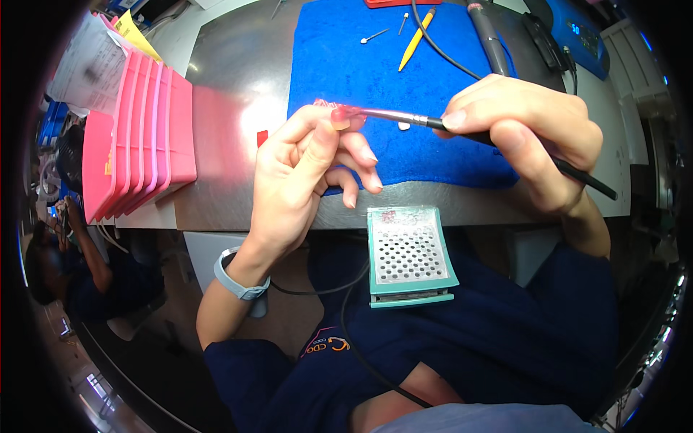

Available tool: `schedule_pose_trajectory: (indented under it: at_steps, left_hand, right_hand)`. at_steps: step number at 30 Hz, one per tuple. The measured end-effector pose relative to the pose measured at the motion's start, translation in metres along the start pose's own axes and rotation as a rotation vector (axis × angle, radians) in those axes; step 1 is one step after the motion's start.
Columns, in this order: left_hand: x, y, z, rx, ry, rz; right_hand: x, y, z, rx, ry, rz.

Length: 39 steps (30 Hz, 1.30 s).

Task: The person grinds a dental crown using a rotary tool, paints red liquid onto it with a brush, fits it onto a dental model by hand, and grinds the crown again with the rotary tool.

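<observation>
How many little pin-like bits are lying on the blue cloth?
2. One pin-like bit, with a pale tip, lies further left; the other pin-like bit lies just left of the yellow stick. The left hand and right hand may hide more.

A brush (395, 116) was above the towel (346, 58), which had a pencil (416, 41) on it, trays (175, 123) at left and a grate (410, 257) in front.
</observation>
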<state>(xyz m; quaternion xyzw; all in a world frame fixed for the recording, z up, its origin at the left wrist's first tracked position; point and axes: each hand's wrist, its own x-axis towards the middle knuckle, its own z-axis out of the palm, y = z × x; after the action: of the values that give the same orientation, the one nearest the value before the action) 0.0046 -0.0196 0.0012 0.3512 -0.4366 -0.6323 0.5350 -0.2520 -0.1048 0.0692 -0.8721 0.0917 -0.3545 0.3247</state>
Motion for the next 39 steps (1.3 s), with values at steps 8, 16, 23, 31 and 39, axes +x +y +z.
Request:
schedule_pose_trajectory:
  at_steps: [8, 16, 23, 31, 39]
  left_hand:
    - [0.0008, -0.0024, -0.0002, 0.000, -0.011, 0.010]
    - [0.0003, -0.0020, -0.0014, 0.017, -0.011, 0.013]
    - [0.0007, -0.0021, 0.0007, 0.006, -0.002, 0.012]
    - [0.0017, 0.0002, 0.0008, 0.060, 0.015, 0.012]
    - [0.0011, -0.0002, 0.0029, 0.278, 0.095, 0.149]
  right_hand:
    - [-0.0007, 0.0007, 0.0012, 0.000, 0.000, 0.009]
    - [0.0004, -0.0017, 0.0032, -0.051, -0.025, -0.025]
    - [0.0009, -0.0024, 0.0010, -0.019, -0.005, -0.023]
    - [0.0011, -0.0078, -0.0051, -0.140, 0.035, 0.089]
    - [-0.0025, -0.0066, -0.0027, 0.012, 0.071, 0.211]
